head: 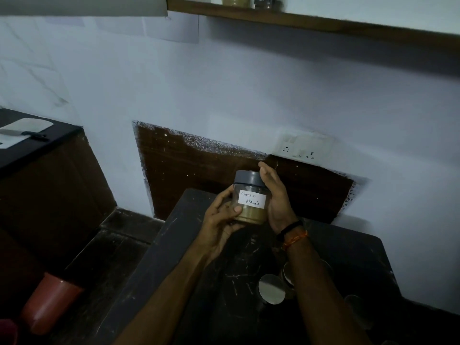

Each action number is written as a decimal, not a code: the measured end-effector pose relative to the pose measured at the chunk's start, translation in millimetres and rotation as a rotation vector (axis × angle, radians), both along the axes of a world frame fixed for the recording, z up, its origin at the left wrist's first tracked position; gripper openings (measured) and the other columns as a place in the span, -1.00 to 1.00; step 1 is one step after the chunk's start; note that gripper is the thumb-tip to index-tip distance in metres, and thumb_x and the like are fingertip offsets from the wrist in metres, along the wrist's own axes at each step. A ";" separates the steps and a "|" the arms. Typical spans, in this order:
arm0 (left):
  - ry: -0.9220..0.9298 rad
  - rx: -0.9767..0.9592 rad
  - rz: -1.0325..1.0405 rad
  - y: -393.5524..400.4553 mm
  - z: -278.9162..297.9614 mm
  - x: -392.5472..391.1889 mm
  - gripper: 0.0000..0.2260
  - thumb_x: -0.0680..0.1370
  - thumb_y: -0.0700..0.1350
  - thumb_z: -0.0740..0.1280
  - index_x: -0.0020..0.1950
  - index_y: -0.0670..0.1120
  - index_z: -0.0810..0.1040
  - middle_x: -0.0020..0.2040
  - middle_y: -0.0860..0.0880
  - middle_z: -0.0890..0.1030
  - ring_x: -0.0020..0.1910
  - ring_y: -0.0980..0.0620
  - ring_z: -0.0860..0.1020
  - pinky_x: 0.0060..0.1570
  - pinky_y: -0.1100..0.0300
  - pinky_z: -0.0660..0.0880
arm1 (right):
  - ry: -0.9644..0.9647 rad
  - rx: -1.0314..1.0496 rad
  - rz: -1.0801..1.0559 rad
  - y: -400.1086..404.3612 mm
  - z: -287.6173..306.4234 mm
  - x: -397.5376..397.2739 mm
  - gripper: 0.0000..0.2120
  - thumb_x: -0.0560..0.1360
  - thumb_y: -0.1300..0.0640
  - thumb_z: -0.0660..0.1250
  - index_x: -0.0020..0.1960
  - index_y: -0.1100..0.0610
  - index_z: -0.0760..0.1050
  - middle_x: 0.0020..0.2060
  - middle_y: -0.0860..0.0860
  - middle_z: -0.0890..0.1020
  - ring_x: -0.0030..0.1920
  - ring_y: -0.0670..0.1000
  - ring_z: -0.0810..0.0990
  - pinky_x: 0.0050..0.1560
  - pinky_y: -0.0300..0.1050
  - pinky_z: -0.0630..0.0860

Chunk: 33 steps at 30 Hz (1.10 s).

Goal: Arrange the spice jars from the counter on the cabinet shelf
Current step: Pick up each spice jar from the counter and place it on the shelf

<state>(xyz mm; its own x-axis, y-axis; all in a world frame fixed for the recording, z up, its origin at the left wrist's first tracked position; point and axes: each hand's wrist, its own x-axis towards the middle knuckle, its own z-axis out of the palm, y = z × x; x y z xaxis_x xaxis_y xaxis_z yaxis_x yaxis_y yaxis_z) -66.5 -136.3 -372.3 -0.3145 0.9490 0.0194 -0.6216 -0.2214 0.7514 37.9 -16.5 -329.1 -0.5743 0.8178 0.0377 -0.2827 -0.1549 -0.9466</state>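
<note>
Both hands, left hand [221, 220] and right hand [275, 195], grasp a grey-lidded jar [250, 197] labelled "Garam Masala" above the dark table [174, 257], below the shelf [298, 21]

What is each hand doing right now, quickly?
Left hand: closed around the lower part of the Garam Masala jar.
Right hand: fingers fairly straight, palm pressed against the jar's right side, helping hold it.

spice jar [250, 199] | clear, grey lid on, brownish powder in lower part, white label "Garam Masala" | upright, slightly tilted, mid-frame, held above dark counter [189, 282] | wooden shelf [286, 19] at top of frame, two jars [236, 0] on it, cut off by edge
</note>
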 end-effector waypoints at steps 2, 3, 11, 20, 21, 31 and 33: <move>0.037 0.033 -0.013 7.5 18.4 0.3 -0.24 0.32 -0.12 0.58 0.49 -0.08 0.40 0.34 -0.26 0.54 0.33 -0.30 0.52 0.23 -0.24 0.52 | 0.026 0.036 -0.017 3.6 19.9 1.9 -0.41 0.43 -0.14 0.39 0.41 0.00 0.39 0.29 0.05 0.50 0.16 0.02 0.62 0.03 -0.12 0.59; 0.059 0.051 -0.022 12.9 28.1 0.0 -0.20 0.29 -0.08 0.61 0.49 -0.07 0.39 0.34 -0.27 0.54 0.33 -0.29 0.52 0.23 -0.25 0.51 | 0.041 0.057 -0.034 6.7 31.0 2.9 -0.43 0.44 -0.14 0.39 0.40 0.00 0.40 0.29 0.05 0.51 0.16 0.02 0.63 0.03 -0.11 0.58; 0.151 0.199 -0.062 58.1 101.3 -7.0 -0.35 0.38 -0.18 0.49 0.47 -0.07 0.42 0.40 -0.29 0.45 0.36 -0.30 0.49 0.16 -0.17 0.55 | 0.091 0.226 -0.110 34.5 111.9 8.2 -0.49 0.43 -0.18 0.37 0.33 -0.04 0.47 0.23 0.02 0.54 0.13 0.02 0.64 0.04 -0.07 0.59; 0.286 0.319 -0.099 99.9 188.3 -18.5 -0.39 0.37 -0.16 0.51 0.42 0.01 0.49 0.28 -0.27 0.59 0.23 -0.27 0.60 0.17 -0.18 0.56 | 0.150 0.420 -0.164 59.6 205.6 12.1 -0.37 0.39 -0.23 0.42 0.35 0.06 0.44 0.24 0.11 0.54 0.20 0.14 0.59 0.13 0.08 0.58; 0.300 0.342 -0.106 104.6 200.7 -20.8 -0.39 0.37 -0.16 0.51 0.42 0.00 0.49 0.27 -0.27 0.60 0.21 -0.25 0.61 0.14 -0.13 0.58 | 0.156 0.455 -0.166 62.3 218.4 12.8 -0.37 0.41 -0.23 0.42 0.36 0.07 0.43 0.27 0.13 0.52 0.23 0.17 0.57 0.18 0.12 0.56; 0.736 0.365 -0.008 132.7 330.3 -39.7 -0.51 0.44 0.17 0.49 0.23 -0.10 0.56 0.11 -0.10 0.69 0.06 -0.15 0.68 0.03 -0.04 0.62 | 0.147 0.654 -0.205 79.0 304.2 17.8 -0.44 0.47 -0.11 0.37 0.40 0.09 0.40 0.20 0.10 0.60 0.13 0.06 0.65 0.08 0.00 0.61; 0.841 0.357 0.015 139.3 355.1 -41.4 -0.48 0.43 0.17 0.52 0.25 -0.11 0.58 0.13 -0.11 0.70 0.10 -0.17 0.68 0.11 -0.12 0.62 | 0.152 0.669 -0.204 80.8 313.9 16.5 -0.39 0.49 -0.11 0.38 0.41 0.18 0.37 0.25 0.20 0.55 0.18 0.17 0.61 0.18 0.17 0.57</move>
<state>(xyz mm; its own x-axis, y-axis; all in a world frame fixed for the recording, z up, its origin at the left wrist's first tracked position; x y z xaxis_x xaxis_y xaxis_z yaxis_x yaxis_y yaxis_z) -107.8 3.0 -17.2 -0.0761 0.8382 0.5400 0.1053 -0.5317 0.8403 54.4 64.3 -15.3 -0.3613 0.6817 0.6362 -0.3801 0.5153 -0.7681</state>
